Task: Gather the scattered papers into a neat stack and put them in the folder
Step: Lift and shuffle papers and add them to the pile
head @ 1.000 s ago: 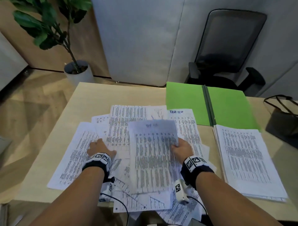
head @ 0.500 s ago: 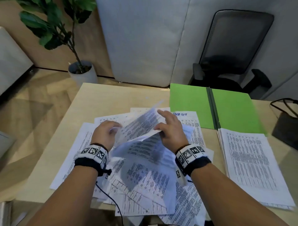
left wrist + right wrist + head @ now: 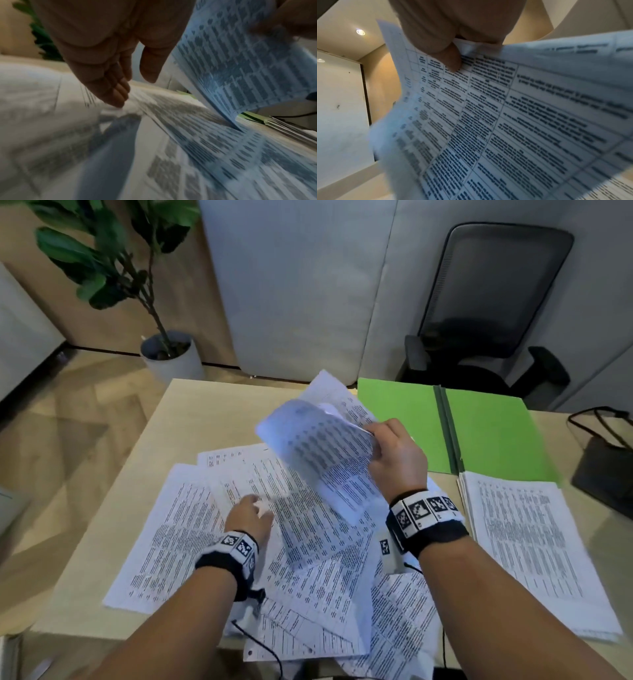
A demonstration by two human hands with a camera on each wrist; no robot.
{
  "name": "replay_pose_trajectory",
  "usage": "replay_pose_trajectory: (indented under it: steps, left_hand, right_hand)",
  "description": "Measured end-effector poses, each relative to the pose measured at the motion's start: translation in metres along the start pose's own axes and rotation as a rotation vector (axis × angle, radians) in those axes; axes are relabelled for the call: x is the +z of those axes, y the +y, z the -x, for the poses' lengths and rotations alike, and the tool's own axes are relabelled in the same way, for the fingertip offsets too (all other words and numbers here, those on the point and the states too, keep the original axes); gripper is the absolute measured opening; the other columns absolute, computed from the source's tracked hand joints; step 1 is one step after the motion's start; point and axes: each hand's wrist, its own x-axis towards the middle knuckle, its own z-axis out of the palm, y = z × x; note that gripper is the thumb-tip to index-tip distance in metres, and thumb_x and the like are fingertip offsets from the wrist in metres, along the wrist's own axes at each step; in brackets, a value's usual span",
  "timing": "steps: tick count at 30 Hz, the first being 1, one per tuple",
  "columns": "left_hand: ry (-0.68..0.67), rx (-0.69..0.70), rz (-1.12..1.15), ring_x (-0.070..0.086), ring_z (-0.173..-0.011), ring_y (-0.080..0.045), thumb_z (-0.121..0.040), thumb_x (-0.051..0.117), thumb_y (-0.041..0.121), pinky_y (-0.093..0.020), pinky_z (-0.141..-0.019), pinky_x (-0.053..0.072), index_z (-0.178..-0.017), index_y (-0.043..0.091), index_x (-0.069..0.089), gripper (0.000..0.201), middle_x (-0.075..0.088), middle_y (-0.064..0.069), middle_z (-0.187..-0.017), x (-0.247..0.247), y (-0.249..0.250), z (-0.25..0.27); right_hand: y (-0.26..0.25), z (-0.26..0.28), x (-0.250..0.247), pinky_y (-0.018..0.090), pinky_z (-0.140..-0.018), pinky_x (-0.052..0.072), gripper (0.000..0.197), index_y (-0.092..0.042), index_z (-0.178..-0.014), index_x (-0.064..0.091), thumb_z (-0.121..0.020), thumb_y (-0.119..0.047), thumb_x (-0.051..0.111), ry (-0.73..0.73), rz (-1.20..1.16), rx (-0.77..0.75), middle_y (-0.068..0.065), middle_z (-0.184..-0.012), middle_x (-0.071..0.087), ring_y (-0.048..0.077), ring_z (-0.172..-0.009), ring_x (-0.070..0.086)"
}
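— So, the hands: what has each got?

— Right hand [image 3: 397, 460] is raised above the table [image 3: 144, 474], fingers curled and pinching a few printed sheets [image 3: 322, 453] by one edge. In the right wrist view the thumb [image 3: 452, 60] presses on the printed face of the sheets [image 3: 505, 121]. They bend and hang down from the grip, lower corner close to the pile; whether it touches, I cannot tell.

— And the left?

— Left hand [image 3: 248, 517] is low over the scattered papers [image 3: 191, 542], holding nothing. The left wrist view shows the left hand [image 3: 109, 65] with fingers almost straight and together, fingertips [image 3: 118, 100] touching or nearly touching a sheet, thumb apart. That picture is blurred.

— Where are the papers?

— Spread in overlapping layers across the near middle of the table, some hanging over the near edge. A tidy stack [image 3: 534, 549] lies apart, to the right of the loose ones.

— The folder?

— Green folder [image 3: 493, 433], open flat at the far right of the table, its near edge tucked just under the stack's top.

— Anything round about?

— A black bag [image 3: 603, 460] at the table's right edge, a dark chair [image 3: 493, 313] behind the folder, a potted plant [image 3: 137, 289] on the floor at far left.
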Motion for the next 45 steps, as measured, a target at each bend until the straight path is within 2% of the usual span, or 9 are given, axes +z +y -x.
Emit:
replay_pose_trajectory:
  steps: [5, 9, 20, 24, 28, 32, 36, 42, 45]
  left_hand:
    - [0.009, -0.124, -0.231, 0.036, -0.131, -0.036, -0.079, 0.06, 0.063, -0.047, -0.104, 0.038, -0.144, 0.009, 0.028, 0.091, 0.03, -0.016, -0.146, 0.03, 0.011, 0.001]
    - [0.034, -0.165, -0.293, 0.031, -0.132, -0.038, -0.07, 0.071, 0.059, -0.048, -0.107, 0.034, -0.144, 0.009, 0.022, 0.101, 0.026, -0.017, -0.144, 0.043, 0.024, -0.003]
    - [0.057, -0.011, -0.178, 0.034, -0.13, -0.036, -0.078, 0.06, 0.006, -0.046, -0.102, 0.04, -0.144, 0.019, 0.035, 0.071, 0.036, -0.012, -0.144, 0.041, 0.032, -0.013]
    - [0.215, 0.097, 0.148, 0.053, -0.118, -0.031, -0.091, 0.055, 0.011, -0.037, -0.1, 0.043, -0.129, 0.01, 0.057, 0.038, 0.051, -0.013, -0.134, 0.029, 0.022, -0.009]
    - [0.084, 0.048, 0.395, 0.063, -0.1, -0.032, -0.095, 0.047, 0.007, -0.021, -0.062, 0.052, -0.128, 0.023, 0.057, 0.038, 0.05, 0.005, -0.135, 0.012, 0.011, 0.006]
    - [-0.015, 0.017, 0.446, 0.056, -0.113, -0.026, -0.096, 0.04, 0.05, -0.038, -0.096, 0.044, -0.123, 0.016, 0.06, 0.048, 0.058, 0.0, -0.118, -0.004, 0.015, 0.029]
    - [-0.066, 0.121, 0.497, 0.062, -0.089, -0.012, -0.081, 0.073, 0.026, -0.032, -0.076, 0.054, -0.126, 0.018, 0.055, 0.048, 0.065, 0.008, -0.102, -0.011, 0.019, 0.043]
    - [0.107, 0.13, 0.51, 0.053, -0.117, -0.018, -0.091, 0.061, 0.026, -0.035, -0.104, 0.041, -0.132, 0.02, 0.054, 0.043, 0.055, 0.004, -0.128, -0.041, 0.021, 0.036]
    - [0.134, 0.076, 0.332, 0.064, -0.09, -0.015, -0.086, 0.06, 0.005, -0.032, -0.075, 0.057, -0.132, 0.025, 0.051, 0.051, 0.053, -0.002, -0.135, -0.039, -0.003, 0.028]
  right_hand:
    - [-0.006, 0.004, -0.014, 0.027, -0.043, 0.035, 0.069, -0.034, -0.132, 0.05, -0.077, 0.007, 0.057, 0.092, -0.033, -0.004, -0.001, -0.092, 0.056, 0.025, -0.063, 0.05]
    - [-0.01, 0.012, -0.022, 0.036, -0.05, 0.05, 0.078, -0.04, -0.142, 0.023, -0.085, 0.005, 0.053, 0.077, -0.079, 0.031, 0.004, -0.108, 0.061, 0.03, -0.075, 0.06]
    - [0.013, 0.03, -0.047, 0.024, -0.087, 0.045, 0.049, -0.023, -0.137, 0.049, -0.092, -0.003, 0.049, -0.002, -0.245, 0.269, -0.004, -0.124, 0.06, 0.015, -0.107, 0.057]
    - [0.028, 0.021, -0.036, 0.03, -0.086, 0.052, 0.05, -0.032, -0.127, 0.052, -0.087, -0.002, 0.05, -0.073, -0.416, 0.465, -0.006, -0.11, 0.068, 0.016, -0.097, 0.063]
    - [0.037, 0.031, -0.001, 0.043, -0.087, 0.056, 0.047, -0.031, -0.122, 0.052, -0.085, -0.003, 0.05, -0.231, -0.526, 0.689, -0.001, -0.106, 0.068, 0.021, -0.094, 0.066]
    - [0.032, 0.056, 0.025, 0.04, -0.103, 0.045, 0.052, -0.017, -0.137, 0.046, -0.087, -0.005, 0.054, -0.345, -0.555, 0.865, 0.006, -0.131, 0.058, 0.03, -0.119, 0.057]
    - [0.029, 0.071, 0.038, 0.037, -0.114, 0.028, 0.071, -0.01, -0.152, 0.017, -0.092, -0.009, 0.054, -0.508, -0.578, 0.961, 0.009, -0.157, 0.023, 0.028, -0.142, 0.028]
    - [0.019, 0.054, 0.028, 0.026, -0.076, 0.044, 0.036, -0.009, -0.126, 0.047, -0.09, -0.008, 0.048, -0.41, -0.369, 0.766, 0.007, -0.109, 0.059, 0.024, -0.087, 0.058]
    - [-0.01, 0.033, 0.006, 0.032, -0.06, 0.05, 0.034, -0.017, -0.124, 0.046, -0.091, -0.006, 0.043, -0.384, -0.228, 0.498, 0.008, -0.083, 0.063, 0.023, -0.065, 0.059]
